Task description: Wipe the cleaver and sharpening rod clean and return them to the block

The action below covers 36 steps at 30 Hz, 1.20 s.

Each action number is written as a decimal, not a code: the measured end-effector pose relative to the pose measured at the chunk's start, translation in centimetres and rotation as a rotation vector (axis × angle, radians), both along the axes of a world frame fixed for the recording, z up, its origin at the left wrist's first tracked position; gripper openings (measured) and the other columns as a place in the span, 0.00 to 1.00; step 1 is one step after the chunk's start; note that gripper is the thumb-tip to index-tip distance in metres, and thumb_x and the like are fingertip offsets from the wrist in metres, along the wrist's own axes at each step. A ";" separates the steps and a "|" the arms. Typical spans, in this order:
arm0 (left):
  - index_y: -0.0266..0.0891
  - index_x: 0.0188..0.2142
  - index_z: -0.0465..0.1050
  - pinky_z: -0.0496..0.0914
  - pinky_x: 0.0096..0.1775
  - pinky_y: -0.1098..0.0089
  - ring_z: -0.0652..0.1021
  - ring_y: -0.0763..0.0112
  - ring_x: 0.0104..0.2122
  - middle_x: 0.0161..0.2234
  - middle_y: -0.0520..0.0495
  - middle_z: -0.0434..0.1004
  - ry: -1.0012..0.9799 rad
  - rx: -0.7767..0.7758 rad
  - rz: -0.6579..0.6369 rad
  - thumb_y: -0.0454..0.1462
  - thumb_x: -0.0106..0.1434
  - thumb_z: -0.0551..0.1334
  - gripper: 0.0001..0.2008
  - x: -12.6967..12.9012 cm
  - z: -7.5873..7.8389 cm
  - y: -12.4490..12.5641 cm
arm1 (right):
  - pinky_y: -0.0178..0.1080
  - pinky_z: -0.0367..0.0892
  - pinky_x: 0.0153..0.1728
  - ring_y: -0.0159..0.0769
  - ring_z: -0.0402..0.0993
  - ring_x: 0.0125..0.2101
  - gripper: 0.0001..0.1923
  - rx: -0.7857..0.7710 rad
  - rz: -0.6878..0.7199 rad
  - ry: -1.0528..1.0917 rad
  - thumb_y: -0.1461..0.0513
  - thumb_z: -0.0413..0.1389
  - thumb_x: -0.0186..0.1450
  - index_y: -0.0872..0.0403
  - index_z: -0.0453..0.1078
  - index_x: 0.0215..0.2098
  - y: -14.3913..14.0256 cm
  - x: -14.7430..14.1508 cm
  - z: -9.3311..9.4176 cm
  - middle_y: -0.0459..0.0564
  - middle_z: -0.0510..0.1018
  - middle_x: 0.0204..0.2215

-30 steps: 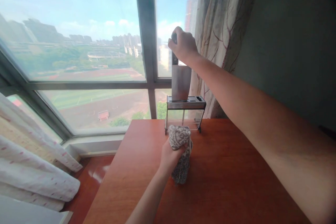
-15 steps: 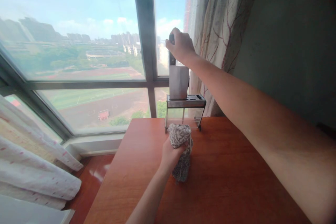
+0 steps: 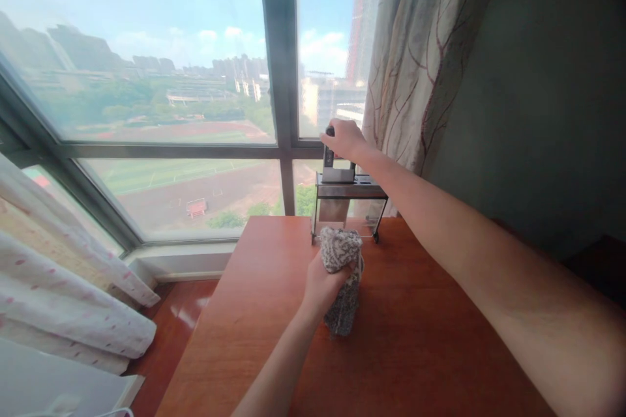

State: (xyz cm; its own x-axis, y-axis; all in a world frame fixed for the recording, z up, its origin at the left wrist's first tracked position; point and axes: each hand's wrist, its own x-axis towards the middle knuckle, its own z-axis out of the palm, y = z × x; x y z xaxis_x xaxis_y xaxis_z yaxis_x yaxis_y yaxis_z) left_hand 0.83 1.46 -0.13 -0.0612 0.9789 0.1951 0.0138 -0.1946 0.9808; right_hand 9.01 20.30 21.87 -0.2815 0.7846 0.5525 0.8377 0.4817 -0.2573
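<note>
Right hand [image 3: 343, 139] closed around handle of cleaver [image 3: 336, 174], blade sunk into knife rack [image 3: 348, 192] on table [image 3: 415, 339]. Left hand [image 3: 323, 283] gripping speckled cloth [image 3: 342, 273] just before rack.

Knife rack [image 3: 350, 191] on table [image 3: 415, 339] (far edge), cloth [image 3: 342, 273] before it.

Patterned curtain [image 3: 415, 78] hangs by tabletop's [image 3: 440, 339] far right corner, white curtain [image 3: 63, 300] off its left edge, window [image 3: 147, 78] behind.

light: bright daylight through window [image 3: 147, 78] | right wall dim; hazy glare | edges bowed; slightly soft
</note>
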 end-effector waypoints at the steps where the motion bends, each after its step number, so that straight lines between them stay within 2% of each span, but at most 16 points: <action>1: 0.36 0.43 0.76 0.70 0.43 0.62 0.78 0.54 0.42 0.39 0.44 0.81 -0.006 -0.004 -0.001 0.39 0.51 0.68 0.18 0.0 0.0 0.0 | 0.41 0.69 0.32 0.47 0.76 0.31 0.10 -0.020 -0.006 -0.002 0.55 0.52 0.63 0.54 0.68 0.33 -0.1 0.1 -0.6 0.56 0.78 0.29; 5: 0.36 0.43 0.75 0.70 0.43 0.62 0.78 0.55 0.41 0.39 0.44 0.81 -0.023 -0.015 -0.012 0.38 0.51 0.68 0.19 0.0 -0.2 0.1 | 0.39 0.68 0.28 0.40 0.76 0.22 0.13 -0.114 0.026 0.009 0.53 0.51 0.64 0.54 0.69 0.36 -0.2 0.1 -2.6 0.52 0.79 0.24; 10: 0.36 0.43 0.75 0.70 0.44 0.62 0.78 0.55 0.42 0.39 0.45 0.81 -0.037 -0.004 0.006 0.38 0.51 0.68 0.19 0.2 -0.4 0.1 | 0.39 0.68 0.32 0.39 0.76 0.20 0.14 -0.140 0.036 0.012 0.51 0.53 0.63 0.54 0.69 0.37 -0.3 0.1 -3.9 0.48 0.78 0.20; 14: 0.35 0.42 0.75 0.70 0.44 0.62 0.78 0.56 0.42 0.40 0.44 0.81 -0.065 -0.025 0.008 0.39 0.50 0.69 0.19 0.2 -0.3 0.2 | 0.38 0.67 0.31 0.36 0.74 0.17 0.20 -0.165 0.083 0.008 0.46 0.54 0.61 0.54 0.69 0.37 -0.6 0.3 -3.5 0.49 0.79 0.24; 18: 0.33 0.41 0.75 0.71 0.43 0.62 0.78 0.55 0.41 0.39 0.42 0.80 -0.181 -0.134 0.013 0.40 0.50 0.69 0.19 -0.1 -0.3 0.3 | 0.39 0.66 0.29 0.37 0.74 0.16 0.23 -0.236 0.120 -0.060 0.43 0.51 0.63 0.54 0.71 0.37 -0.7 1.0 -2.2 0.48 0.77 0.20; 21: 0.32 0.42 0.74 0.72 0.42 0.62 0.79 0.57 0.39 0.39 0.41 0.81 -0.360 -0.241 -0.007 0.42 0.51 0.69 0.21 -0.2 -0.3 0.3 | 0.39 0.67 0.30 0.37 0.74 0.18 0.20 -0.158 0.077 -0.007 0.47 0.49 0.66 0.54 0.72 0.35 -0.4 2.1 -1.0 0.48 0.77 0.20; 24: 0.33 0.44 0.73 0.73 0.42 0.61 0.80 0.58 0.37 0.38 0.40 0.81 -0.539 -0.340 -0.049 0.43 0.50 0.70 0.24 -0.1 -0.3 0.3 | 0.39 0.67 0.35 0.39 0.77 0.27 0.14 0.034 0.007 0.096 0.53 0.51 0.65 0.53 0.73 0.36 0.0 3.8 -0.2 0.50 0.80 0.28; 26: 0.34 0.46 0.72 0.73 0.43 0.60 0.80 0.58 0.37 0.38 0.40 0.81 -0.654 -0.397 -0.081 0.44 0.51 0.70 0.25 0.0 -0.2 0.3 | 0.40 0.67 0.38 0.42 0.77 0.34 0.12 0.124 -0.072 0.151 0.54 0.53 0.64 0.52 0.72 0.39 0.4 4.9 -0.2 0.51 0.81 0.35; 28: 0.35 0.47 0.71 0.73 0.44 0.58 0.80 0.56 0.38 0.39 0.39 0.81 -0.761 -0.477 -0.124 0.45 0.53 0.68 0.26 0.1 -0.1 0.3 | 0.42 0.67 0.39 0.45 0.75 0.39 0.17 0.127 -0.158 0.194 0.50 0.56 0.61 0.52 0.71 0.42 0.8 5.8 -0.7 0.52 0.80 0.38; 31: 0.34 0.49 0.70 0.72 0.46 0.55 0.80 0.53 0.41 0.40 0.37 0.80 -0.870 -0.602 -0.220 0.51 0.55 0.64 0.29 0.1 -0.1 0.4 | 0.42 0.68 0.39 0.46 0.75 0.39 0.28 0.006 -0.219 0.249 0.44 0.57 0.56 0.53 0.68 0.45 1.4 6.5 -2.4 0.54 0.80 0.38; 34: 0.34 0.52 0.69 0.69 0.49 0.52 0.79 0.50 0.44 0.42 0.37 0.80 -0.920 -0.601 -0.261 0.57 0.56 0.60 0.33 0.0 -0.3 0.6 | 0.40 0.70 0.33 0.41 0.77 0.32 0.30 -0.158 -0.153 0.314 0.44 0.58 0.56 0.54 0.65 0.49 1.8 6.6 -4.4 0.55 0.79 0.40; 36: 0.35 0.54 0.67 0.68 0.51 0.52 0.78 0.50 0.46 0.43 0.37 0.79 -0.933 -0.536 -0.250 0.59 0.56 0.57 0.36 0.0 -0.5 0.8 | 0.37 0.70 0.27 0.37 0.77 0.26 0.26 -0.229 -0.085 0.334 0.47 0.58 0.58 0.54 0.65 0.47 1.9 6.4 -5.5 0.54 0.79 0.40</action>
State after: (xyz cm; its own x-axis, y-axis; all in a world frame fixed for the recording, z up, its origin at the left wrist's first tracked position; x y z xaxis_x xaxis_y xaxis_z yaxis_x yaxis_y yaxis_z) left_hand 0.85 2.22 -0.64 0.2481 0.9280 -0.2781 -0.7557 0.3650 0.5437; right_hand 15.44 22.24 16.38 -0.0447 0.9107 0.4106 0.7244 0.3126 -0.6144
